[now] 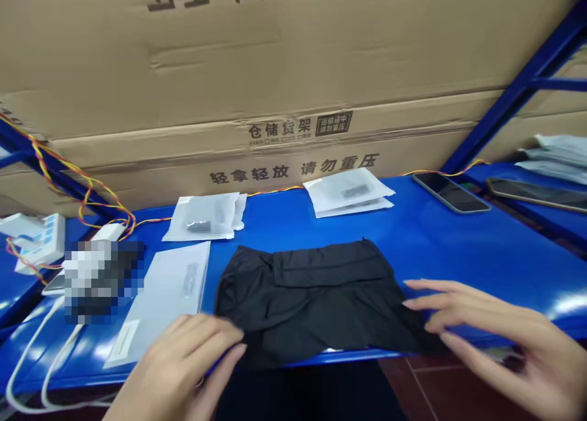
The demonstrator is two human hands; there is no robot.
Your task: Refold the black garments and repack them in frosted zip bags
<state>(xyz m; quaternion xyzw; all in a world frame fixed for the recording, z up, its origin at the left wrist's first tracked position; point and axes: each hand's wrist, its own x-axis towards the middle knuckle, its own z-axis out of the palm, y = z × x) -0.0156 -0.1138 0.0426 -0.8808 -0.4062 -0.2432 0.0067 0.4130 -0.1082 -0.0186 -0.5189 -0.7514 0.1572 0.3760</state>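
A black piece of fabric (312, 305), with a wide folded band along its far side, lies spread on the blue table at the front edge. At its near left corner my left hand (183, 360) is closed, thumb and fingertips pinched together on the fabric. My right hand (486, 323) reaches in from the right with fingers stretched and apart. Its fingertips are at the right edge of the fabric, and the hand is slightly blurred; whether they touch the cloth is hard to tell.
White packets (202, 216) and folded white packets (348, 192) lie behind the fabric; a larger flat white packet (165, 292) is at left. Phones (452, 192) rest at right. A power strip (43, 241) and cables are on the left. Cardboard boxes (275, 73) stand behind.
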